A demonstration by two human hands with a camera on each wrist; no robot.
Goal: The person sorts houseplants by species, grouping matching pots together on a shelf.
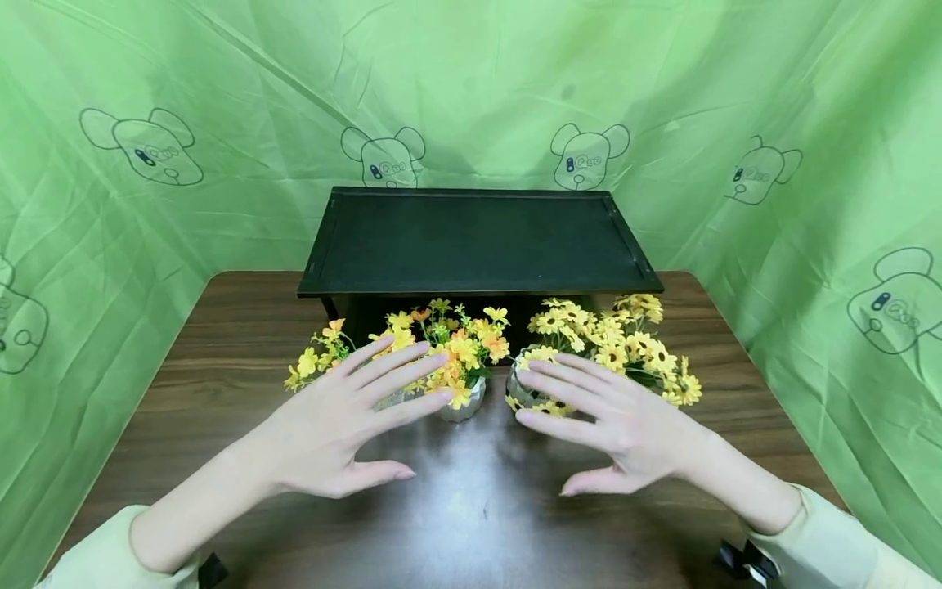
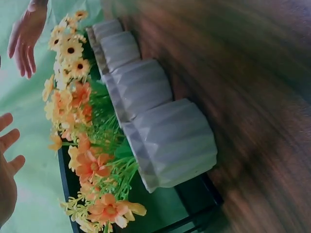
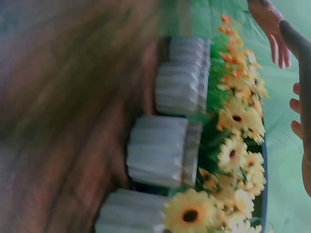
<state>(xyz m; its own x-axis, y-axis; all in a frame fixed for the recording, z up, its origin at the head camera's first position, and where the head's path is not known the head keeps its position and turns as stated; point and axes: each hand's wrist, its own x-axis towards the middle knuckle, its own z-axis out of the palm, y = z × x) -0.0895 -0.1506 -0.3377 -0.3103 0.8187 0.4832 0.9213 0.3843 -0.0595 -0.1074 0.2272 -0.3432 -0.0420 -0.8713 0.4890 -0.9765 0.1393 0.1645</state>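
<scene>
My left hand is spread flat above the table, fingers straight, in front of pots of yellow-orange flowers. The right hand mirrors it, fingers extended, before pots of pale yellow daisies. Neither hand holds anything. Several white faceted flowerpots stand in a row; the left wrist view shows one pot nearest, with orange blossoms over its rim. In the right wrist view a ribbed pot stands beside a large daisy. From the head view, the hands partly hide the pots and flowers.
Right behind the flowers rises a black raised shelf on thin legs, its top higher than the wooden table. Green cloth printed with mouse-like outlines surrounds the back and both sides.
</scene>
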